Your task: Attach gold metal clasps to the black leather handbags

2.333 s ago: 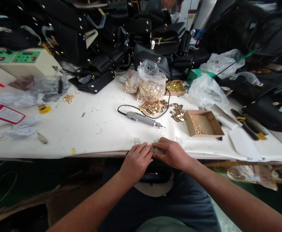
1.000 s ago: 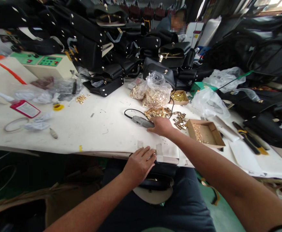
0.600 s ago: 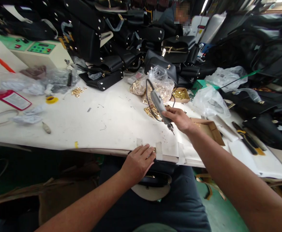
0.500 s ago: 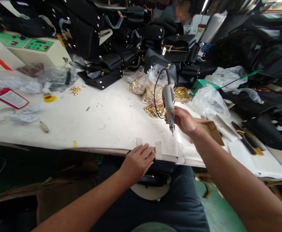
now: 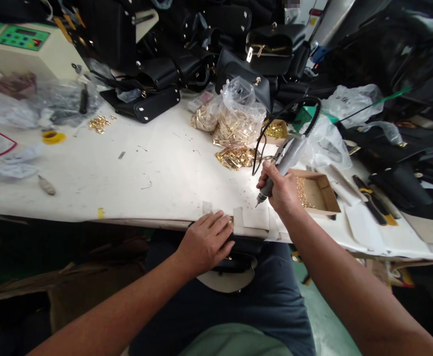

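My right hand (image 5: 280, 187) is wrapped round a grey electric screwdriver (image 5: 288, 153), its bit slanting down to the left just above the table. A black cable loops from the tool's upper end. My left hand (image 5: 206, 242) lies flat, fingers stretched, at the table's front edge, over part of a black handbag (image 5: 238, 264) on my lap. Beside its fingertips a small gold metal fitting (image 5: 231, 219) shows. What lies under the palm is hidden. Near the bit, tiny loose bits are scattered on the white tabletop (image 5: 172, 173).
A cardboard tray (image 5: 329, 195) with small gold screws stands right of my right hand. Behind are a pile of gold fittings (image 5: 235, 158), a plastic bag (image 5: 238, 118) of more fittings and several black handbags (image 5: 157, 106). Yellow-and-black pliers (image 5: 374, 200) lie at the right.
The screwdriver has gone from nearly upright to tilted, its bit now pointing down-left, and my right hand has turned with it. My left hand stays at the table edge. The view has shifted slightly.
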The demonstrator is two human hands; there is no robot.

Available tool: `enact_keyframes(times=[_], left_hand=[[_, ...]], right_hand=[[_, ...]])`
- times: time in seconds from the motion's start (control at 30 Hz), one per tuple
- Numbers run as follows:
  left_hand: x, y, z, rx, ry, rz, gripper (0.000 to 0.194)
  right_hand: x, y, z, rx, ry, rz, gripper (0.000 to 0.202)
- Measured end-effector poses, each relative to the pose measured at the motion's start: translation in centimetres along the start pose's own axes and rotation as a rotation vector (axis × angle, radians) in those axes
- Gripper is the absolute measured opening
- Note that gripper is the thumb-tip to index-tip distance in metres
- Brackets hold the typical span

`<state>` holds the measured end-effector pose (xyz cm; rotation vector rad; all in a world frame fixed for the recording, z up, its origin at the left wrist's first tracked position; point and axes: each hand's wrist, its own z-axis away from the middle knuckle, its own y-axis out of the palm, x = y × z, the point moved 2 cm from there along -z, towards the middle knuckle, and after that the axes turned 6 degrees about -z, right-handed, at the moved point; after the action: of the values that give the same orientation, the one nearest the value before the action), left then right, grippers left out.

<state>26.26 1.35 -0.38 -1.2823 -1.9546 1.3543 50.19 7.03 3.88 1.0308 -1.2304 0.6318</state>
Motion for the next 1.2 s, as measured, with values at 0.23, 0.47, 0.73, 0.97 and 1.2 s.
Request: enact_keyframes(times=[0.23, 0.47, 0.73, 0.97, 1.2], left_hand=[[-0.1, 0.2, 0.0, -0.007, -0.017, 0.0, 0.029], [-0.2, 0.2, -0.1, -0.023, -0.027, 0.005, 0.027], [-0.4, 0.5, -0.2, -0.071, -0.099, 0.069, 0.028], [-0.5, 0.5, -0.2, -0.057, -0.12, 0.102, 0.034], [-0.5, 0.5, -0.3, -0.051, -0.117, 0.09, 0.032]], right_hand=[[-1.1, 0.4, 0.1, -0.023, -0.052, 0.053, 0.036], [-0.9, 0.7, 0.4, -0.036, -0.079, 0.072, 0.037], [1.3, 3.1, 3.5, 0.004, 0.045, -0.161, 0.037], [0.6, 4.6, 6.1, 0.008, 0.14, -0.237, 0.042], [0.0, 5.5, 6.7, 0.018, 0.156, -0.229, 0.041]])
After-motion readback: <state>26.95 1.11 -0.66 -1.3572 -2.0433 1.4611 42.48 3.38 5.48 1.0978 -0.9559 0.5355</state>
